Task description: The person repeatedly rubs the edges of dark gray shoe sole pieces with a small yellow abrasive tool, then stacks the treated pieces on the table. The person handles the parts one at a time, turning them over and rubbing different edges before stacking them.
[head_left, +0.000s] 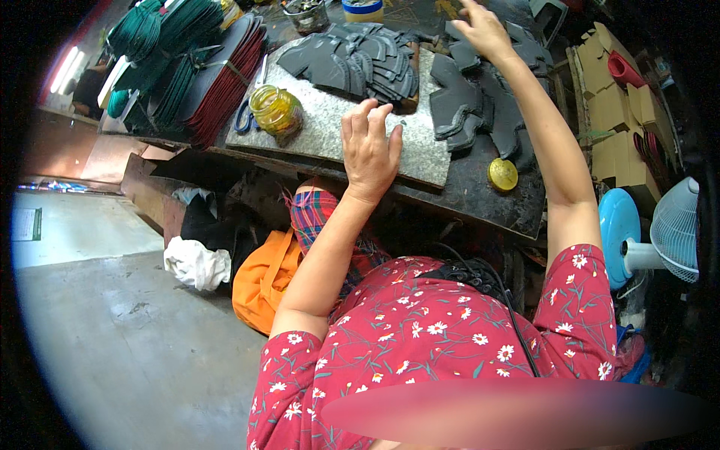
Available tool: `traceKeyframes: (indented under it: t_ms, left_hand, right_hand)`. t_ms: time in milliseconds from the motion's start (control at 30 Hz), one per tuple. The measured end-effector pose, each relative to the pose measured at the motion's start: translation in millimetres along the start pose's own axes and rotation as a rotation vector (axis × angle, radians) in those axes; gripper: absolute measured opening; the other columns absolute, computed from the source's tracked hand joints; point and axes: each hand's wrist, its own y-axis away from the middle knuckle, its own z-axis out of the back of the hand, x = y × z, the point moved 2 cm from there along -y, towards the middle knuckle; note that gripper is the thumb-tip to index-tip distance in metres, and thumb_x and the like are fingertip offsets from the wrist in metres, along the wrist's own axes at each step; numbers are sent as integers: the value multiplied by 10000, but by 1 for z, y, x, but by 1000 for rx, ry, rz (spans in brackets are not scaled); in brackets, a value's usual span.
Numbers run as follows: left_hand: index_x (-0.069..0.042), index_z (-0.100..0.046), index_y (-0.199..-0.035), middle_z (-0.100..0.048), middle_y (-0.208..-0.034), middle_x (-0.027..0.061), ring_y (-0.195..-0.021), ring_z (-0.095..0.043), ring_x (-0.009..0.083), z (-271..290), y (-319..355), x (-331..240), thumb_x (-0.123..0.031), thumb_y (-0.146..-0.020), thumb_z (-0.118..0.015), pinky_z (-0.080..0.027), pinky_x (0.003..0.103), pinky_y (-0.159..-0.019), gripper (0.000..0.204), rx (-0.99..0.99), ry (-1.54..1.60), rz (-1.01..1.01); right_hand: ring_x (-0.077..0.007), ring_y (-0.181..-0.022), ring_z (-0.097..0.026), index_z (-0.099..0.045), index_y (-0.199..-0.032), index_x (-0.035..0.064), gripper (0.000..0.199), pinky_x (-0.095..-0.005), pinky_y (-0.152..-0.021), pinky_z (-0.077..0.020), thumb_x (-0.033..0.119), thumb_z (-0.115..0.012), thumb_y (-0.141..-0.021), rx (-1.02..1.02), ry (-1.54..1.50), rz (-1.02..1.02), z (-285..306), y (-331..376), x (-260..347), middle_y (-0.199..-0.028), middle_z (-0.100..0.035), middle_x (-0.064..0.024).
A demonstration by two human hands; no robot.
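Observation:
My left hand (369, 150) hovers over or rests at the near edge of a pale speckled slab (330, 142), fingers apart and nothing in them. Just beyond its fingertips lies a fanned pile of flat dark grey cut pieces (330, 71). My right hand (484, 34) reaches to the far side of the table, fingers spread, above more dark grey pieces (454, 97) stacked right of the slab. No object shows in it. Left of my left hand stands an open glass jar (276, 112) with yellow contents. Blue-handled scissors (244, 118) lie beside it.
A round yellow lid (502, 174) lies near the table's front right. Tied bundles of green pieces (161, 60) and red-edged pieces (221, 90) fill the left. A tub (363, 10) stands at the back. Cardboard boxes (619, 112) and a fan (675, 225) are at right, an orange bag (262, 277) below.

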Motion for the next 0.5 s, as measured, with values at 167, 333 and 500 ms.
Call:
traceKeyframes:
  t_ms: [167, 333, 500]
  left_hand:
    - [6, -422, -1346, -282, -1469, 310, -1373, -278, 490, -6, -9, 9, -225, -826, -735, -250, 538, -1138, 649, -6, -69, 112]
    - [53, -347, -1426, -246, -1507, 347, -1404, -232, 516, -12, -42, 46, -348, -870, -691, -211, 554, -1160, 767, 15, -121, 221]
    - [-18, -477, -1374, -419, -1446, 275, -1367, -330, 482, -25, -45, 63, -349, -885, -673, -272, 495, -1151, 622, 124, -86, 194]
  right_hand:
    - [-400, -956, -668, -335, -1476, 64, 701, -474, -849, -512, 441, -561, -932, 286, -114, 50, -25, 6, 98, -1051, -682, -260]
    - [-451, -1057, -626, -264, -1513, 80, 741, -505, -901, -483, 531, -466, -962, 445, -78, -47, -33, 11, 121, -1129, -649, -291]
    - [-340, -1026, -675, -322, -1517, 196, 642, -417, -895, -526, 420, -558, -963, 289, 206, 117, -29, 34, 139, -1105, -678, -222]
